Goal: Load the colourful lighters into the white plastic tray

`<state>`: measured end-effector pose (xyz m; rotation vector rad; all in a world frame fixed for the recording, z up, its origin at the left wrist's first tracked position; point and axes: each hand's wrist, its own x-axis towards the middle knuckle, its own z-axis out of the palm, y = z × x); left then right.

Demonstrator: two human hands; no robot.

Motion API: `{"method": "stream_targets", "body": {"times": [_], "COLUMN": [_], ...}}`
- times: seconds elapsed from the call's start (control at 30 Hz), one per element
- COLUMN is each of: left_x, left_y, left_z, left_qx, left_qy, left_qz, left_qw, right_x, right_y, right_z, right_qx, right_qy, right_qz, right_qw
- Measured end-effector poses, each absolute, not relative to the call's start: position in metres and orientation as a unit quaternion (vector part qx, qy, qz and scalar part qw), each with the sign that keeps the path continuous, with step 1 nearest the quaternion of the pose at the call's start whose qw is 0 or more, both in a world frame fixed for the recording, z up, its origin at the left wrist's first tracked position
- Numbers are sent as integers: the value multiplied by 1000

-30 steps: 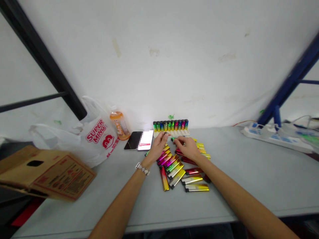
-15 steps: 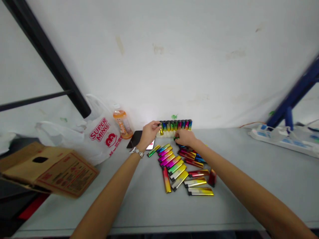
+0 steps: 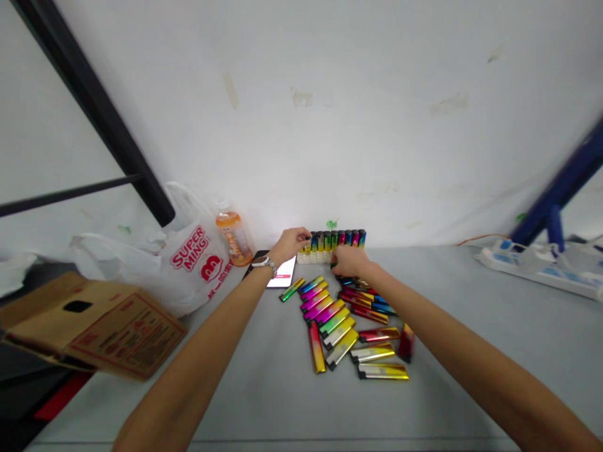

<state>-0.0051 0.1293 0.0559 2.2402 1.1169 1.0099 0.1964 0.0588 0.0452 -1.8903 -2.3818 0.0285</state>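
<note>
A row of shiny coloured lighters (image 3: 341,239) with black tops stands upright in a white rack (image 3: 320,257) against the wall. At the row's left end, my left hand (image 3: 288,243) pinches the top of a yellow lighter (image 3: 308,247), which is upright in line with the others. My right hand (image 3: 352,260) is closed just in front of the rack, its fingers curled down around a dark-ended lighter (image 3: 334,267), mostly hidden by the hand. Nearer to me lie many loose metallic lighters (image 3: 325,309), in pink, green, silver, yellow and red.
A phone (image 3: 283,276) with a lit screen lies under my left wrist. Left of it stand an orange drink bottle (image 3: 234,238), a white plastic bag (image 3: 176,276) and an open cardboard box (image 3: 117,326). A white power strip (image 3: 541,270) lies at the right.
The yellow lighter in my left hand went from tilted in front of the row to upright at its left end. My right hand stays low by the rack. The view shifted slightly.
</note>
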Motion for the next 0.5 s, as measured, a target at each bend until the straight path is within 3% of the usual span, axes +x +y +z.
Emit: {"method": "stream_targets", "body": {"times": [0.23,0.5], "left_x": [-6,-6], "left_y": [136,128], "left_z": [50,43], "left_qx": [815,796], "left_qy": [386,388], "left_qz": [357,393], "left_qw": [245,248], "right_x": [205,210], "right_y": [46,30], "right_z": [42,40], "right_qx": [-591,-596], "right_qy": [-798,-755], "right_qz": [-24,-9], "right_qw": [117,274]}}
